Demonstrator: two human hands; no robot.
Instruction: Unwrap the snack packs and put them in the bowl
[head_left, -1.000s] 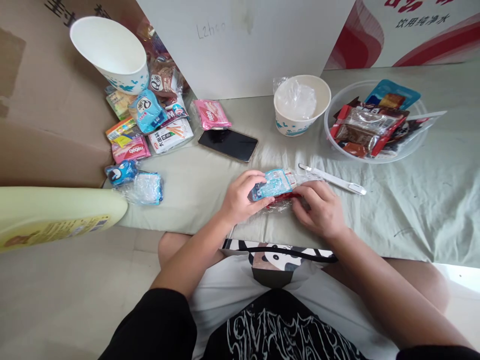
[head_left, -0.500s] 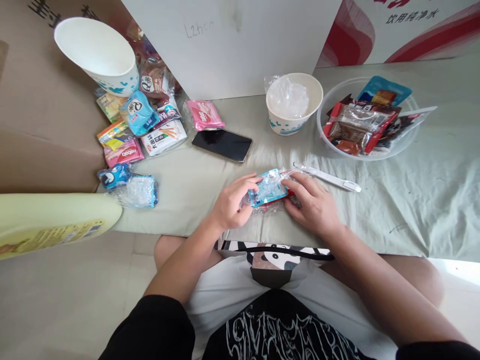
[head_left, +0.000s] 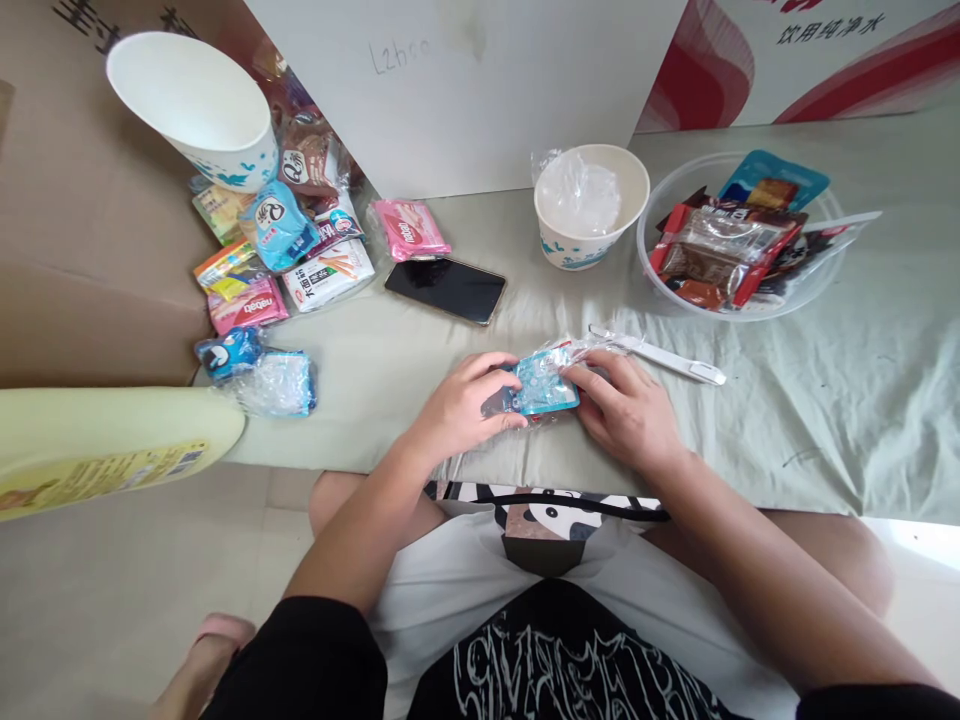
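Centre of frame: the left hand (head_left: 461, 405) is partly curled, with fingertips and thumb closed on the left end of a blue snack packet (head_left: 544, 382). The right hand (head_left: 626, 415) is likewise curled and grips the packet's right end. The packet lies low over the green cloth (head_left: 825, 400), wrapped in a crumpled clear plastic bag (head_left: 581, 350).

A white sealing clip (head_left: 664, 357) lies just right of the hands. A black phone (head_left: 446, 290) lies above them. Upper right: a paper bowl (head_left: 559, 245) lined with plastic, beside a clear bowl (head_left: 646, 232) of snacks. Upper left: a pile of snack packets (head_left: 285, 250) under a tilted paper bowl (head_left: 191, 105).
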